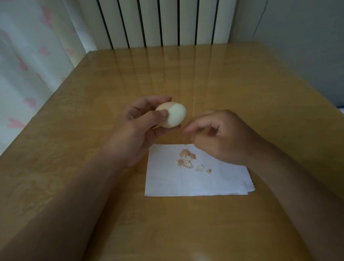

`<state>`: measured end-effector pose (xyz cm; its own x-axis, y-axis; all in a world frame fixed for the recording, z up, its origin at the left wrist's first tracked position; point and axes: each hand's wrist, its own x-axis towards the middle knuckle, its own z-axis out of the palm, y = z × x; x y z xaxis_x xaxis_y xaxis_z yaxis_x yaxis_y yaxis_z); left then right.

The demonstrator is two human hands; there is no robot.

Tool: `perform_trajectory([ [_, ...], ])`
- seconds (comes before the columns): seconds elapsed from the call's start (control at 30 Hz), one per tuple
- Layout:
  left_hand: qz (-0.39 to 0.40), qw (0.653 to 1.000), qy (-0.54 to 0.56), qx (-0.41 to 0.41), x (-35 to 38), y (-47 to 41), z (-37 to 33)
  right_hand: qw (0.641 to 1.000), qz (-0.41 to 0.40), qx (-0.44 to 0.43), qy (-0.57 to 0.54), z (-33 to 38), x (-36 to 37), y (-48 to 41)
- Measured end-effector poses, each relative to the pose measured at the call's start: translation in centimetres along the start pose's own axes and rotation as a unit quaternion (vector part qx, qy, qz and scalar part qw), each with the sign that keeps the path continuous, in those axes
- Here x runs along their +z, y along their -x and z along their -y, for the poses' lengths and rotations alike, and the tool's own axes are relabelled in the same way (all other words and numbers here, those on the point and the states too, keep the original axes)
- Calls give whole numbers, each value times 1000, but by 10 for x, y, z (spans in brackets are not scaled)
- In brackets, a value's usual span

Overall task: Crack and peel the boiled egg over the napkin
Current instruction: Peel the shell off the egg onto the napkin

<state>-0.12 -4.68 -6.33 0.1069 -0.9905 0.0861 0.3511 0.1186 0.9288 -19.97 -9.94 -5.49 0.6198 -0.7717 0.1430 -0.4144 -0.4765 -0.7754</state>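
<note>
- Just beyond the far left corner of the white paper napkin (196, 183), my left hand (141, 126) grips the half-peeled boiled egg (173, 114).
- My right hand (222, 135) hovers beside it, fingers loosely curled, holding nothing I can see.
- I should bring the egg over the brown shell fragments (187, 159) and lift the shell edge gently.

Two bare forearms, no sleeves. Left hand (141, 126) and right hand (224, 137) without rings, watch or gloves. Short nails.
</note>
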Motion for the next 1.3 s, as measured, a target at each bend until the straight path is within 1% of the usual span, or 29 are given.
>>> perform_trajectory([
  [0.13,28,1000,1,-4,2,2,0,995,-58,5,-83,1,2,-2],
  [0.23,33,999,-5,-8,3,2,2,990,-77,4,-121,2,3,-2],
  [0.33,33,999,-10,-10,3,2,3,985,-78,2,-154,2,2,-2],
  [0.47,32,999,-18,-2,2,2,3,976,-62,24,-207,3,-1,-2],
  [0.6,35,999,-30,1,2,2,3,971,-55,30,-232,2,0,-4],
  [0.8,24,997,-68,14,0,1,5,974,-61,32,-214,2,2,-5],
  [1.07,28,993,-109,24,1,2,8,986,-96,23,-137,2,6,-4],
  [1.3,39,994,-100,32,2,3,6,987,-118,14,-112,1,8,-5],
])
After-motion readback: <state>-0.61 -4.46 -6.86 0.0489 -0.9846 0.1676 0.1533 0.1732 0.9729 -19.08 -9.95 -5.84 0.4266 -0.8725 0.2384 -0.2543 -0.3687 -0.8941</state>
